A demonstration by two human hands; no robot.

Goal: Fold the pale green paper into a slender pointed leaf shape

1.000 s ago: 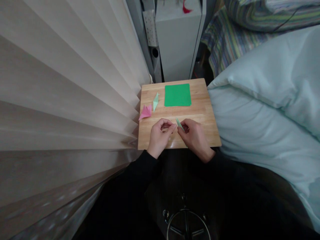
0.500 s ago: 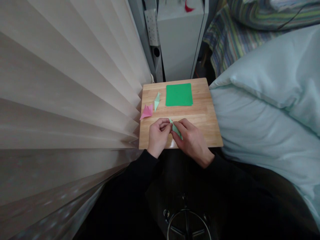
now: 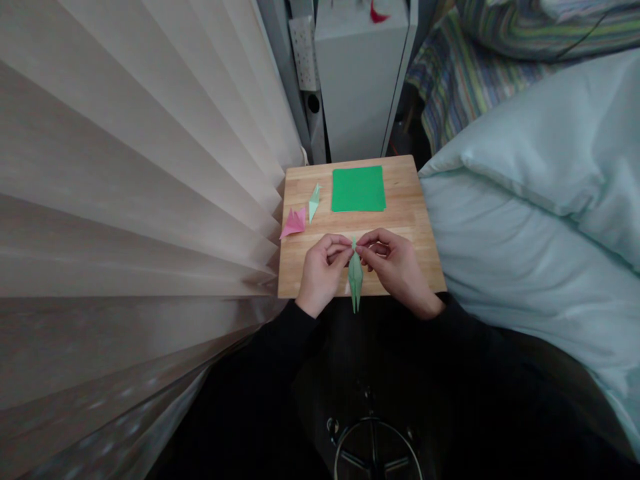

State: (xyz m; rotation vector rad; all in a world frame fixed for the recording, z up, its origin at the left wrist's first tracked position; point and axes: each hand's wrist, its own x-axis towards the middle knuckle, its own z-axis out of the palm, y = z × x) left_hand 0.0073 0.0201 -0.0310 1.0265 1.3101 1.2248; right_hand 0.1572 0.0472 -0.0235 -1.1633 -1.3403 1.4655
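Observation:
A folded light green origami paper [image 3: 355,275] hangs between my hands, long and narrow, with two points at its lower end reaching past the table's front edge. My left hand [image 3: 324,270] pinches its upper end from the left. From the other side, the fingertips of my right hand [image 3: 397,268] pinch that same end. Beyond my left hand lie a pale green origami crane [image 3: 314,203] and a pink origami piece [image 3: 295,221]. A stack of green paper squares [image 3: 359,189] rests farther back.
The small wooden table [image 3: 403,183] holds all the paper. A pleated curtain [image 3: 200,167] borders its left side, and a bed with a pale blue quilt [image 3: 540,200] its right. Behind stands a white cabinet [image 3: 360,87]; below is a stool base with a ring [image 3: 379,421].
The green folded paper has turned from slanting to nearly straight toward me, and more of it shows. My right hand has shifted its grip up to the far end and moved slightly right.

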